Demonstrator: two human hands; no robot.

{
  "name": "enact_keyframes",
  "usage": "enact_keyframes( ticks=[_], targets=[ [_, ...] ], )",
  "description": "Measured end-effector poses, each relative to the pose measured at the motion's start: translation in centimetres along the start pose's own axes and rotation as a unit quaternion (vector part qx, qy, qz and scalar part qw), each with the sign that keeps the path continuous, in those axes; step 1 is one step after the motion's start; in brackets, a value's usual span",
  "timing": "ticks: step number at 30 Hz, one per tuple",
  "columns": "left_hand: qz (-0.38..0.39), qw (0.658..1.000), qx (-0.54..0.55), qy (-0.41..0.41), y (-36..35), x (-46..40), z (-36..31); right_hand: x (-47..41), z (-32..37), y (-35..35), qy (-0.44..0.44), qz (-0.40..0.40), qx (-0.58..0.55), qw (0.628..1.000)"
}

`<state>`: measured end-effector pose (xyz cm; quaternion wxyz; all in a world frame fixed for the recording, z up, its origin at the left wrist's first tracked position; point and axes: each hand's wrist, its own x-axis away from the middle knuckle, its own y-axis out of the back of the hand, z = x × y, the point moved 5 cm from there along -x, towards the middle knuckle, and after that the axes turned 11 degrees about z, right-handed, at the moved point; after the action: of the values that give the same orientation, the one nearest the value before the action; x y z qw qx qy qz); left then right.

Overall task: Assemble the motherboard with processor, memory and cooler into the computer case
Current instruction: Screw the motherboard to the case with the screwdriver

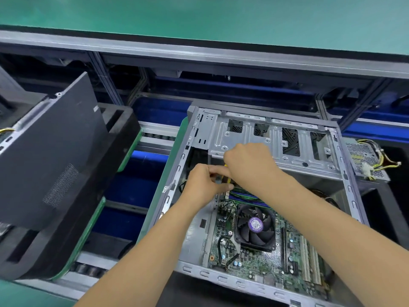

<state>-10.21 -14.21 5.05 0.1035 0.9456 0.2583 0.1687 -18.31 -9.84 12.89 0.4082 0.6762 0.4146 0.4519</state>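
head view: one computer case (pixel 345 173) lies open on its side on the conveyor, and the motherboard (pixel 254 260) already sits flat inside it, toward the near wall. one cooler fan (pixel 255 227) sits on the board, and the memory sticks (pixel 245 196) lie just beyond the fan, running left to right; their number is partly hidden by the arms.

both hands meet just past the far-left corner of the board, above the end of the memory sticks. the left hand (pixel 203 182) has its fingers curled round a small dark and yellow piece, too covered to name, maybe a cable plug. the right hand (pixel 245 162) is curled over from above, touching the left; whether it holds anything cannot be told. the left hand is the nearer to the board's edge, so the piece likely travels down and toward the person to reach it.

outside the case: one power supply (pixel 365 160) with loose wires at right, one dark side panel (pixel 55 151) leaning at left.
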Motion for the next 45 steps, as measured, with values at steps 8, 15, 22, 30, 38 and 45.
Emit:
enact_keyframes(
  ticks=[8,15,22,30,38,45],
  targets=[
    [0.036,0.998,0.038,0.039,-0.4,-0.5,0.9,0.6,-0.3,-0.1,0.090,0.051,-0.058,0.993],
    [0.046,0.998,0.031,0.025,-0.6,-0.4,0.4,0.5,-0.2,-0.3,0.064,0.031,-0.011,0.997],
    [0.044,0.999,0.025,0.021,-0.7,-0.3,0.3,-0.1,-0.6,-0.3,0.054,0.037,0.026,0.997],
    [0.043,0.998,0.018,0.031,-0.7,-0.4,0.5,1.7,0.1,0.3,0.133,0.068,-0.026,0.988],
    [0.046,0.999,0.001,0.012,-0.8,-0.6,0.2,0.1,0.0,-0.4,0.031,0.060,0.046,0.997],
    [0.056,0.998,0.015,0.035,-0.9,-0.6,0.5,1.1,0.5,0.3,0.109,0.045,0.003,0.993]
  ],
)
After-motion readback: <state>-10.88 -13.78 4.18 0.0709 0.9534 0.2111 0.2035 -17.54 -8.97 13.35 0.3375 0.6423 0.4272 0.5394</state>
